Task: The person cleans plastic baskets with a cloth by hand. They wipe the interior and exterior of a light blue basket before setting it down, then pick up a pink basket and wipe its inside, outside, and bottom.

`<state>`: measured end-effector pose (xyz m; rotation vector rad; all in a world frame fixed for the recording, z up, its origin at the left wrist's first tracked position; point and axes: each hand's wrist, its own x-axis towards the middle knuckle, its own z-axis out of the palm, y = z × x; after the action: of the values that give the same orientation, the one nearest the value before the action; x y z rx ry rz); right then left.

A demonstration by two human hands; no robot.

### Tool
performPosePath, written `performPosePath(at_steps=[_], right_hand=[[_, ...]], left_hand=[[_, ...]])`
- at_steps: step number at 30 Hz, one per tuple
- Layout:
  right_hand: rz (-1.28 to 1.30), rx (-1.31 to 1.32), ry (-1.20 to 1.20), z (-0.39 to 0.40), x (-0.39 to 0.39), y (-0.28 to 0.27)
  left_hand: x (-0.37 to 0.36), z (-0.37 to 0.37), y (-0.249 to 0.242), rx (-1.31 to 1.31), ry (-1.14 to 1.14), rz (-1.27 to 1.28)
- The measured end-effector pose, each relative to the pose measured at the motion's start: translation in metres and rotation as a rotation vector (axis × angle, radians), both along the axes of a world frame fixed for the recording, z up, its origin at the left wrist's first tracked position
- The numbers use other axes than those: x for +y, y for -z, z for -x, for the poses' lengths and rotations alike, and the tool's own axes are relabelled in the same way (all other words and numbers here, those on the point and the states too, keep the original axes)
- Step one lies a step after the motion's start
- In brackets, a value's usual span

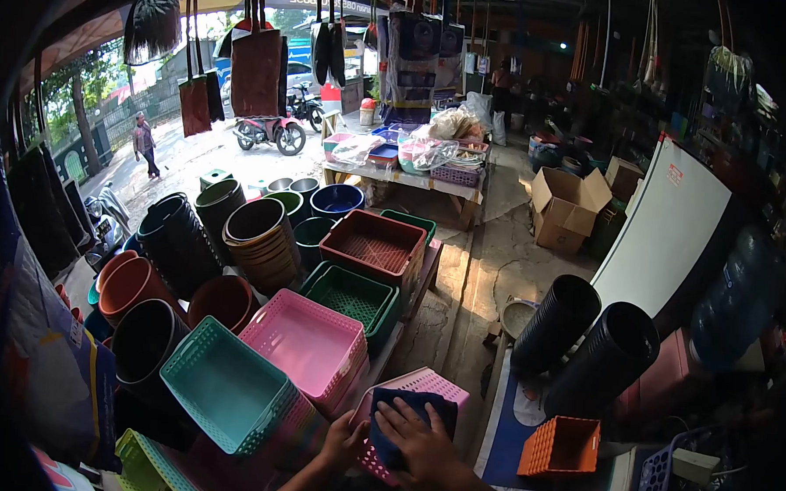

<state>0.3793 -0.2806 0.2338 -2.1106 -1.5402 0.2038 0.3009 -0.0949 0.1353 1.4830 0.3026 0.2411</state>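
Note:
Low in the head view, a pink perforated plastic basket is tilted in front of me. My left hand grips its left edge, with the thumb up. A folded dark blue cloth lies against the basket. On top of it my right hand rests flat, fingers spread, covering part of the cloth. Left of my hands are stacks of baskets: a teal one, a pink one and a dark green one.
Behind stand a red-brown crate and several nested buckets. To my right are black pot stacks, orange baskets and a white board. A cardboard box sits farther back. A person is outside.

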Motion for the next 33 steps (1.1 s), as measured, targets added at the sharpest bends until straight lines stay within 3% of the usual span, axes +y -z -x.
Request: performPosePath(at_steps=[2, 9, 12, 14, 17, 19, 20, 22, 24, 26, 30, 33], right_hand=[[-0.042, -0.244, 0.183, 0.013, 0.001, 0.006], [-0.419, -0.071, 0.212, 0.002, -0.013, 0.031], [-0.383, -0.072, 0.281, -0.013, -0.023, 0.022], [-0.377, -0.059, 0.449, -0.040, -0.034, 0.037], [-0.453, 0.117, 0.663, -0.073, -0.056, 0.080], [-0.666, 0.838, 0.601, -0.084, -0.062, 0.109], [-0.669, 0.834, 0.599, -0.078, -0.062, 0.111], [-0.463, 0.106, 0.777, -0.037, -0.049, 0.069], [-0.468, 0.059, 0.639, -0.012, -0.039, 0.060], [-0.385, 0.071, 0.310, 0.014, -0.028, 0.043], [-0.370, -0.119, 0.168, 0.026, -0.029, 0.057], [-0.418, -0.185, 0.285, -0.001, -0.050, 0.111]], left_hand=[[-0.002, -0.005, 0.014, -0.055, -0.014, 0.069], [-0.011, -0.005, 0.012, -0.040, -0.035, 0.394], [-0.010, -0.001, -0.014, -0.048, 0.021, 0.577], [-0.011, -0.002, -0.031, -0.086, -0.005, 0.737], [0.008, -0.004, -0.002, -0.116, 0.026, 0.701], [0.007, -0.006, 0.000, -0.114, 0.041, 0.618], [0.000, -0.006, -0.006, -0.108, 0.027, 0.615], [-0.010, -0.011, -0.009, -0.103, 0.012, 0.610], [-0.017, -0.016, -0.003, -0.102, -0.034, 0.568], [-0.018, -0.026, 0.015, -0.128, -0.043, 0.595], [-0.018, -0.030, 0.006, -0.112, -0.113, 0.709], [-0.014, -0.025, 0.000, 0.000, -0.117, 0.736]])
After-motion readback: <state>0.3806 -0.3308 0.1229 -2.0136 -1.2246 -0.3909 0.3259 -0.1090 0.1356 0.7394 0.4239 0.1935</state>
